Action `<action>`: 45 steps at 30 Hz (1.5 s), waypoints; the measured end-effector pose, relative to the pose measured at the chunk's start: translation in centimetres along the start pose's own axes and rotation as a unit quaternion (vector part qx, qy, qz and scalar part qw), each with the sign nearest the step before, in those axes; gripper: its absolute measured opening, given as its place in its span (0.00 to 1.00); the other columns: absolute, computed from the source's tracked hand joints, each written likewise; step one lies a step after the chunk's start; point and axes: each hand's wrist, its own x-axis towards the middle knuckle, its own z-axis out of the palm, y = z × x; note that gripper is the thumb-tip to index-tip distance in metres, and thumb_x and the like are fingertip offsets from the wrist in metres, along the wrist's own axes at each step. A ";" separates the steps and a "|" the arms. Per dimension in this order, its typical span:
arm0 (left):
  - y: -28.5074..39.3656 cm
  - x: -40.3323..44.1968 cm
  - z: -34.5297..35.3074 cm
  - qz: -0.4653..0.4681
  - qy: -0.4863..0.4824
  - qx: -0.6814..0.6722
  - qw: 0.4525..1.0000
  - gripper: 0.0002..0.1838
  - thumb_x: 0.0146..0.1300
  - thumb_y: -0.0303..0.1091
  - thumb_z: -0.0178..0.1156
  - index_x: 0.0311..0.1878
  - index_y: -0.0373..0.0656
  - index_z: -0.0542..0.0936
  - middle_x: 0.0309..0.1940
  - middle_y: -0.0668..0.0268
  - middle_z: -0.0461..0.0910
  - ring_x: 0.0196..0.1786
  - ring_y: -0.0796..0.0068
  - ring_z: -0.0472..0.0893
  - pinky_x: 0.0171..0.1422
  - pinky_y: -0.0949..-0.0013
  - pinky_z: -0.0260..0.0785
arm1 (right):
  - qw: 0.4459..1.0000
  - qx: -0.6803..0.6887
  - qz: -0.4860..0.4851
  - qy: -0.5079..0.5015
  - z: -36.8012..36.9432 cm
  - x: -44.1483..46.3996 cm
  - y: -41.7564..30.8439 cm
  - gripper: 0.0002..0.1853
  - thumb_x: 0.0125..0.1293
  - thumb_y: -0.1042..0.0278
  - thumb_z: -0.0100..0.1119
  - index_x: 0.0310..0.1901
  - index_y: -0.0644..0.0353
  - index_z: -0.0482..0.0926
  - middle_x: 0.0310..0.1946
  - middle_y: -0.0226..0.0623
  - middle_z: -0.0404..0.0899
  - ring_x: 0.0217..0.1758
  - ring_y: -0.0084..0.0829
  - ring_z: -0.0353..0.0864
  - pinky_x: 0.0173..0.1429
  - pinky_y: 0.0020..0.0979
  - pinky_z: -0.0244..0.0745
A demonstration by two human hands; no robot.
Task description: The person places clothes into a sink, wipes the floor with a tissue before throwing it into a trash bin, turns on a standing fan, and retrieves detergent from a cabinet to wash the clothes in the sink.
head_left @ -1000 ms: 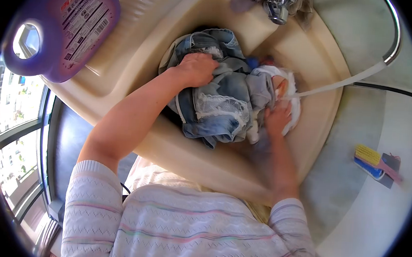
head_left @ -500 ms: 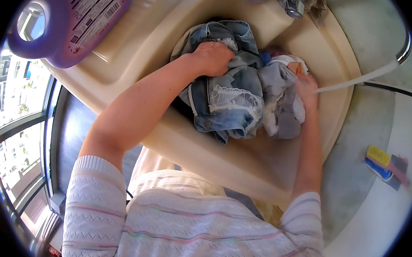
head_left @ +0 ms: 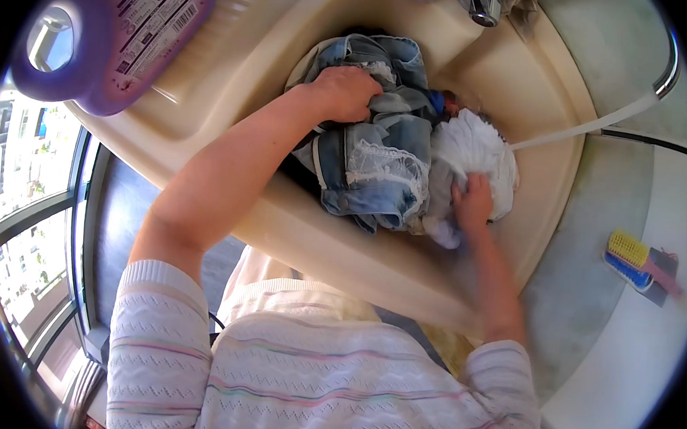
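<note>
My left hand (head_left: 347, 95) is closed on the upper part of a blue denim garment (head_left: 334, 171) with white lace patches, bunched in the left of the beige basin. Its fingertips are partly sunk in the folds. Beside the denim lies a pile of white and grey cloth (head_left: 479, 148), loosely crumpled. My right hand (head_left: 476, 198) has its fingers bent around the lower side of this cloth, pinching a fold. A small blue and reddish patch (head_left: 442, 103) shows between the two bundles.
The beige basin (head_left: 556, 78) curves around the laundry. A chrome tap (head_left: 481, 6) sits at its back. From a chrome pipe (head_left: 672, 72), a whitish stream or tube (head_left: 589, 126) reaches the cloth. A purple bottle (head_left: 138, 64) stands left; a brush (head_left: 632, 257) lies right.
My right hand has moved from the cloth's right side down and left. The pale cloth has been turned over, with more white showing on top. My left hand has barely shifted.
</note>
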 end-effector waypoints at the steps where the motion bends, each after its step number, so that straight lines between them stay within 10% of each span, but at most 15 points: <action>1: 0.0 -0.1 -0.1 -0.001 0.005 -0.002 1.000 0.24 0.51 0.39 0.59 0.55 0.49 0.73 0.48 0.57 0.73 0.54 0.57 0.72 0.59 0.59 0.64 | 1.000 0.000 0.002 0.021 0.6 -0.7 0.1 0.15 0.52 0.59 0.62 0.37 0.56 0.72 0.33 0.42 0.71 0.37 0.45 0.74 0.39 0.42 0.70; 37: 0.8 0.0 -0.1 -0.001 0.008 0.051 0.999 0.24 0.53 0.41 0.58 0.55 0.48 0.72 0.50 0.58 0.72 0.57 0.60 0.70 0.61 0.62 0.62 | 0.981 -0.010 0.129 0.142 5.8 7.5 0.5 0.15 0.50 0.52 0.62 0.33 0.54 0.76 0.36 0.37 0.74 0.37 0.45 0.75 0.40 0.43 0.72; 45: 0.7 0.0 -0.1 0.007 0.010 0.036 0.999 0.25 0.52 0.41 0.59 0.55 0.48 0.72 0.51 0.52 0.71 0.57 0.54 0.69 0.62 0.60 0.59 | 0.975 -0.033 0.151 0.160 6.0 5.6 -1.1 0.14 0.51 0.54 0.60 0.37 0.51 0.76 0.39 0.32 0.73 0.50 0.39 0.67 0.50 0.42 0.64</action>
